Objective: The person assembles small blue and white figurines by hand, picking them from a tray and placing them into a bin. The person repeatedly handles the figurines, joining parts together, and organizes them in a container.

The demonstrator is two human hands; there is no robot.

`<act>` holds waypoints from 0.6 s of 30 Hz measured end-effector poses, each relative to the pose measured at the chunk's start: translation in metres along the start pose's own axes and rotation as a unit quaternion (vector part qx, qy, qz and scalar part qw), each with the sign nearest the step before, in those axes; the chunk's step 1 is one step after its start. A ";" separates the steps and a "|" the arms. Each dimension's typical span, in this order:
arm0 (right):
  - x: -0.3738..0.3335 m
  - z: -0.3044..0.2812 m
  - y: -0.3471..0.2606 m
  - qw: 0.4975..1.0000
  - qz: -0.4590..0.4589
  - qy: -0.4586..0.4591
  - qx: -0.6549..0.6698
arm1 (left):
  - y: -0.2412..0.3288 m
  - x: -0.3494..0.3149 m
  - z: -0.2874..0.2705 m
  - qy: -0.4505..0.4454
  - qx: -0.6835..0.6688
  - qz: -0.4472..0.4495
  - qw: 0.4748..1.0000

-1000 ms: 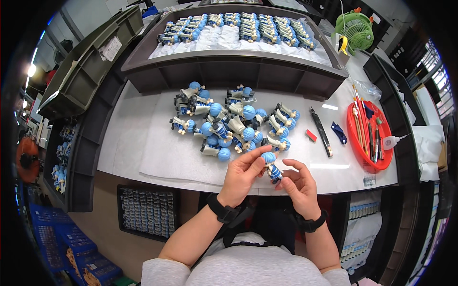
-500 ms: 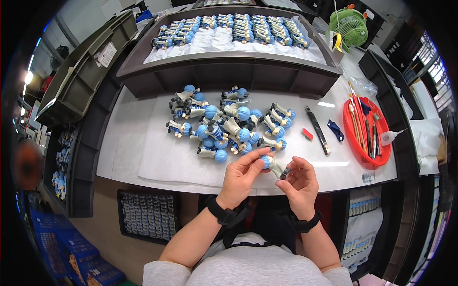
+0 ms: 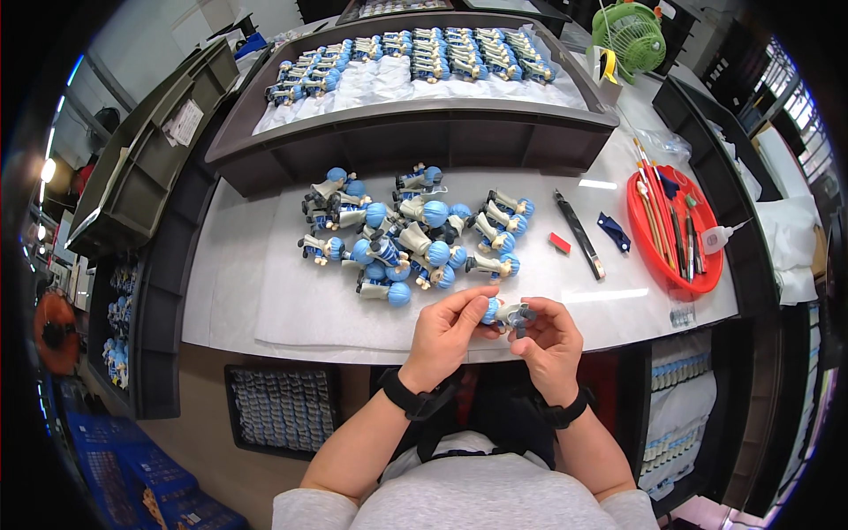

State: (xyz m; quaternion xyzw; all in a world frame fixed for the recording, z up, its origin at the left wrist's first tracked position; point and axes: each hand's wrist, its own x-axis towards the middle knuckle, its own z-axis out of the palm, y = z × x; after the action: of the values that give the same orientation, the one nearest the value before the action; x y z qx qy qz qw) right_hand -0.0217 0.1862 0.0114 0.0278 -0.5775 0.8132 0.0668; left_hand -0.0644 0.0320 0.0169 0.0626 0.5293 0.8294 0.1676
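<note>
Between my two hands is a small figurine (image 3: pixel 507 313) with a blue-haired head and a pale coat, lying sideways over the table's front edge. My left hand (image 3: pixel 444 331) pinches its head between thumb and fingers. My right hand (image 3: pixel 549 343) grips the dark feet at the other end, fingers curled. Beyond my hands lies a loose heap of similar figurines (image 3: pixel 413 237) on a white sheet (image 3: pixel 300 309). One separate figurine (image 3: pixel 493 265) rests closest to my hands.
A grey tray (image 3: pixel 415 146) with rows of figurines stands at the back. To the right are a black pen-like tool (image 3: pixel 580 237), a red piece (image 3: pixel 559 242), a dark blue piece (image 3: pixel 614 231) and a red basket (image 3: pixel 638 238) of brushes. Crates (image 3: pixel 190 291) flank the table.
The figurine has been turned in my hands, so its feet now point more to the right and up. My view has shifted slightly; the heap lies as before.
</note>
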 end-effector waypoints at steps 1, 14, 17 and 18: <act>0.000 -0.001 0.001 1.000 -0.012 -0.007 -0.012 | 0.000 0.000 0.000 -0.003 -0.006 -0.002 1.000; 0.000 0.006 -0.008 0.999 0.008 -0.027 -0.020 | 0.002 -0.004 -0.007 -0.012 -0.071 0.091 0.993; 0.003 0.006 -0.003 0.998 -0.018 -0.034 -0.057 | -0.001 -0.005 -0.010 -0.015 -0.069 0.098 0.993; 0.004 0.006 -0.001 0.996 -0.028 -0.033 -0.074 | -0.002 -0.005 -0.012 -0.019 -0.067 0.099 0.993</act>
State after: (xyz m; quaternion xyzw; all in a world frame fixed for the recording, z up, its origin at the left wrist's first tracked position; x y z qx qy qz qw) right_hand -0.0255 0.1816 0.0152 0.0658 -0.6372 0.7646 0.0718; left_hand -0.0628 0.0209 0.0109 0.1194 0.4599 0.8743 0.0986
